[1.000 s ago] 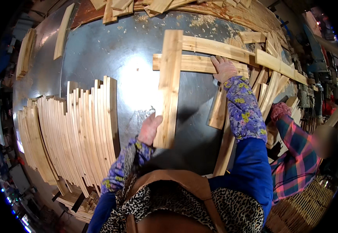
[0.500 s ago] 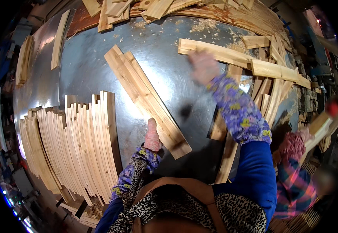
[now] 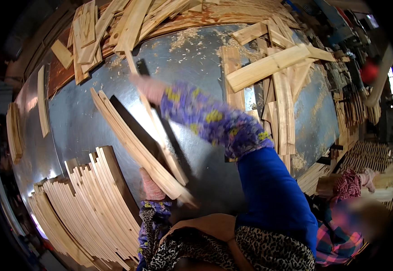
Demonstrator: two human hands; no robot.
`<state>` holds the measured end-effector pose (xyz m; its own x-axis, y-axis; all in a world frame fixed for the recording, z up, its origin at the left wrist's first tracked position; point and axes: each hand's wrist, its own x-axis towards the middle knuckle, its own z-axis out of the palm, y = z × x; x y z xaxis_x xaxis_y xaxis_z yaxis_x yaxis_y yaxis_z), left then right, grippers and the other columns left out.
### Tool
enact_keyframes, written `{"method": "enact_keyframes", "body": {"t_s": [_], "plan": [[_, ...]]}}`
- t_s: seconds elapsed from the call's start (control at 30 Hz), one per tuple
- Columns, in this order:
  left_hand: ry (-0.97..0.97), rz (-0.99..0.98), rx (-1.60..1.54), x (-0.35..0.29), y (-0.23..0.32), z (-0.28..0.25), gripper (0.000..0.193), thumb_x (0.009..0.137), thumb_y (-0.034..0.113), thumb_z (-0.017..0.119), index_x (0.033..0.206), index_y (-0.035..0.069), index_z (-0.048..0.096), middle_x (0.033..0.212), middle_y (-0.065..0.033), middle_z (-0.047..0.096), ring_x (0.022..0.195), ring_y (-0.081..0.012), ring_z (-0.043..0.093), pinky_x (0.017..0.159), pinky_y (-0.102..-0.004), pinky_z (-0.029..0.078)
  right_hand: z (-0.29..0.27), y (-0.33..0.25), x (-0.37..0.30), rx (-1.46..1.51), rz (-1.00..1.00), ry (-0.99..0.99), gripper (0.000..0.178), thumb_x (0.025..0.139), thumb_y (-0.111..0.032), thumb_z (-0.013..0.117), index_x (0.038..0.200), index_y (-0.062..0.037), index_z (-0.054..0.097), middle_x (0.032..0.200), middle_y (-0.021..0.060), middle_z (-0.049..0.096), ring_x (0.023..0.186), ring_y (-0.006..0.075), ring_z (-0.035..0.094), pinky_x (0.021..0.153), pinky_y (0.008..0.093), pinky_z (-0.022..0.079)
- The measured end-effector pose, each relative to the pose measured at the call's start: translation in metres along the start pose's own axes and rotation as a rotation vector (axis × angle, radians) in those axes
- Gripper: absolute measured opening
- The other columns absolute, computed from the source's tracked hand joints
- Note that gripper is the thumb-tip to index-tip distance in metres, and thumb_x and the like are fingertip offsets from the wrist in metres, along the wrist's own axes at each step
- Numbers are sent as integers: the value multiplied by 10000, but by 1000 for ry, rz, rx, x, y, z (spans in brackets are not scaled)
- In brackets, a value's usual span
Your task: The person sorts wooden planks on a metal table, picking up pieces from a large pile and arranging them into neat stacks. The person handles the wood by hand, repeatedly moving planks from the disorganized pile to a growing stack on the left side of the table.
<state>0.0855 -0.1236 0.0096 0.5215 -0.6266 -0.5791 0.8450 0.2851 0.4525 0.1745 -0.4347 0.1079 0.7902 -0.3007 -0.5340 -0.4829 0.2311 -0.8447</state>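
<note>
My left hand (image 3: 152, 186), in a pinkish knit glove, is closed round the near end of a few pale wooden boards (image 3: 138, 151) standing on edge, thumb on their left side. Beyond and to the right of them, another wooden board (image 3: 159, 137) stands tilted on edge, a gap apart from the held ones. My right hand (image 3: 147, 88), gloved and smeared by motion, grips this board near its far end. The floral sleeve crosses over the metal tabletop (image 3: 196, 149). Fingers of the right hand are partly hidden.
A tight row of boards on edge (image 3: 101, 194) stands at the left. Loose boards (image 3: 133, 27) are heaped at the back, with wood shavings near them. More boards (image 3: 273, 67) lie crossed at the right. Beyond, a co-worker's gloved hand (image 3: 367, 179) is beside boards.
My right hand has moved left from the crossed boards, bringing a board with it. The boards in my left hand have turned from lying flat onto their edges. The view has shifted.
</note>
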Motion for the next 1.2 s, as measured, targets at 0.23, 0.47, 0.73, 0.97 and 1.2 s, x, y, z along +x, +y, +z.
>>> {"method": "enact_keyframes", "body": {"t_s": [0.23,0.47,0.73,0.97,1.2], "plan": [[78,-95,-177,-9,-18,-30,807,1047,676,617,1594,86,539,1439,-147,701,1265,-342,697,1077,-500,607,-69,151,-97,-97,40,486,612,1067,-459,654,1451,17,622,1388,177,701,1260,276,676,1101,412,526],[31,-111,61,-1,-23,-43,841,1028,703,627,1546,44,561,1351,-169,723,1180,-337,722,1016,-469,635,-222,190,-77,225,-244,1191,483,917,-224,820,1291,57,700,1232,187,779,1068,266,759,977,415,593],[-64,-158,-102,-52,-20,-22,864,1034,704,593,1601,57,509,1427,-203,694,1195,-354,741,1057,-592,613,3,215,-177,-372,-211,251,560,1073,-496,623,1420,-58,659,1372,204,718,1297,352,672,1126,467,527],[152,-200,126,-104,-24,-14,802,986,478,742,1595,20,495,1413,-237,704,1239,-395,715,1090,-526,603,-160,207,-234,-1263,-174,817,648,931,-239,675,1552,-102,552,1504,236,614,1361,422,603,1149,513,508],[614,121,1645,-174,33,-31,897,905,206,799,1658,-3,357,1304,-269,733,1148,-424,737,1009,-478,594,-264,214,-244,-1528,122,599,737,890,-235,764,1577,-160,509,1622,182,535,1431,424,556,1157,529,499]]}}
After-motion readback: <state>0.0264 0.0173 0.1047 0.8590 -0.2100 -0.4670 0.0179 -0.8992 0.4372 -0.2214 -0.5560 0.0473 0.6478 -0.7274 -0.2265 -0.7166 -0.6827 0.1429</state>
